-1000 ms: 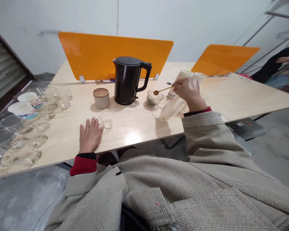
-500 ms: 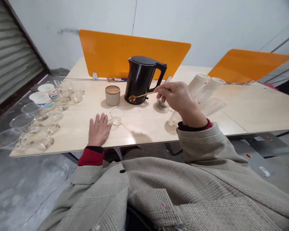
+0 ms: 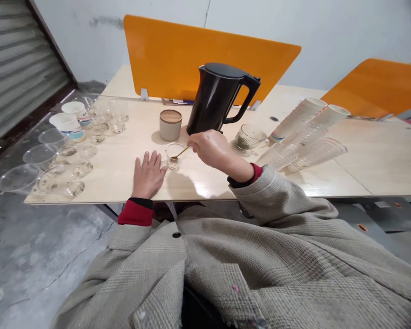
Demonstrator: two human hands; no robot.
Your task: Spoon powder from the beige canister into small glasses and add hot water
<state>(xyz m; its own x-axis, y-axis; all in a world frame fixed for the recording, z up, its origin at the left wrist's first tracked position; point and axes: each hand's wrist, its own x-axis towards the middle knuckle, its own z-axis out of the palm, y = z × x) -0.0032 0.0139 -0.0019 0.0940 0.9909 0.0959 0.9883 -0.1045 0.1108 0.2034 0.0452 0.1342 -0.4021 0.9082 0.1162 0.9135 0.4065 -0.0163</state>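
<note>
My right hand (image 3: pixel 210 148) pinches a thin gold spoon (image 3: pixel 181 152) by its handle, and the spoon's bowl dips into a small clear glass (image 3: pixel 174 157) on the pale wooden table (image 3: pixel 208 178). Flat on the table just left of that glass lies my left hand (image 3: pixel 148 174), fingers spread, thumb close to the glass. A black electric kettle (image 3: pixel 219 98) stands behind my right hand. To its right sits a glass cup (image 3: pixel 248 137) with dark leaves in it.
A beige jar with a wooden lid (image 3: pixel 170 124) stands left of the kettle. Stacks of paper and clear plastic cups (image 3: pixel 304 132) lie on their sides at the right. Several glasses, clear lids and paper cups (image 3: pixel 66 137) crowd the table's left end. Orange dividers (image 3: pixel 178 55) stand behind.
My right hand carried the spoon from the glass cup at the right, leftwards past the kettle, down into the small glass. My left hand stayed flat. The camera view shifted.
</note>
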